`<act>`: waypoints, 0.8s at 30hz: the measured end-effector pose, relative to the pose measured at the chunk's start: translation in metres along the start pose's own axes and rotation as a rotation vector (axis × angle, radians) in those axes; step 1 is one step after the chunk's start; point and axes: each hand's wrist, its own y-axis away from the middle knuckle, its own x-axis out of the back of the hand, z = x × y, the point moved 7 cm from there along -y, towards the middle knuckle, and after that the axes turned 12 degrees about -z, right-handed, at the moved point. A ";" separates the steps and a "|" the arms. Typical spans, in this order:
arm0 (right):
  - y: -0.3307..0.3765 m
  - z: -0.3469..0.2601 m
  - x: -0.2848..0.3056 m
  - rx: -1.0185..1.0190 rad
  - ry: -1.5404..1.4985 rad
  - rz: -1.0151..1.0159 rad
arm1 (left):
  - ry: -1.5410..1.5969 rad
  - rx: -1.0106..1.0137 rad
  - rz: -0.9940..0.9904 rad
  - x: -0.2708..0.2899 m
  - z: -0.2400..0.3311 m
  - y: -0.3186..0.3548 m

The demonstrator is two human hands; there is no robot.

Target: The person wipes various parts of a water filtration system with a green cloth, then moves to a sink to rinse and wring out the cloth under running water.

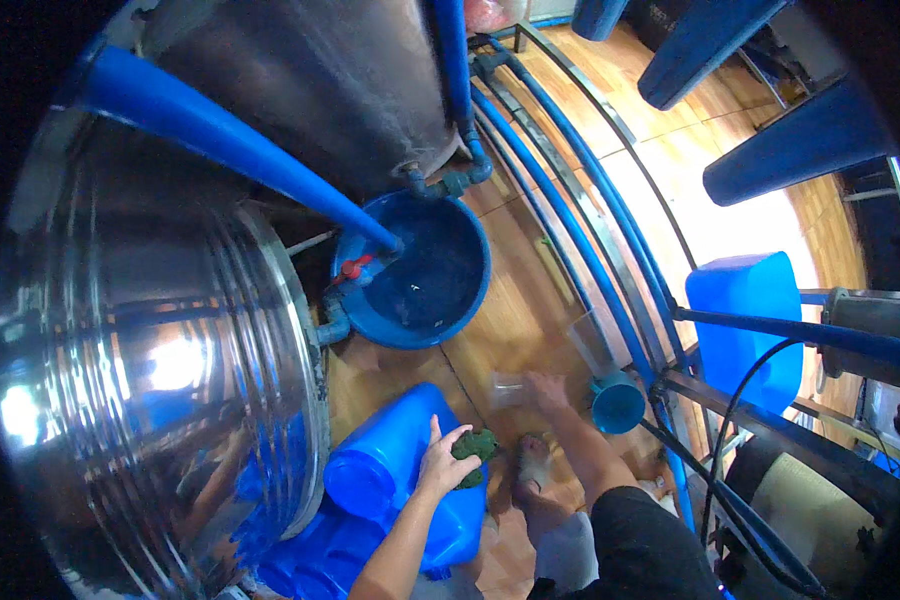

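My left hand (445,464) is closed on a crumpled dark green scrub pad (478,445), just over a blue plastic water jug (395,430) that lies tilted on its side. Whether the pad touches the jug I cannot tell. A clear plastic cup (507,389) is in my right hand (547,391), held low over the tiled floor. Right of that hand stands a teal mug (618,404). Beyond it is another see-through plastic piece (592,343), too faint to name.
A round blue tub (478,270) sits under a tap with a red handle (352,269). Shiny steel tanks (170,300) fill the left and back. Blue pipes and metal rails (580,180) run along the right, beside a tall blue container (745,320). More blue jugs (315,560) lie below.
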 end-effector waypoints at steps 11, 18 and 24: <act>0.066 -0.077 0.037 0.743 -0.248 0.188 | -0.180 -0.040 -0.077 -0.007 -0.013 -0.032; 0.050 -0.069 0.067 0.804 -0.274 0.170 | 0.135 -0.045 -0.054 -0.007 -0.030 -0.031; 0.004 0.081 0.056 -0.423 -0.283 -0.253 | 0.303 0.009 0.114 0.010 -0.027 -0.012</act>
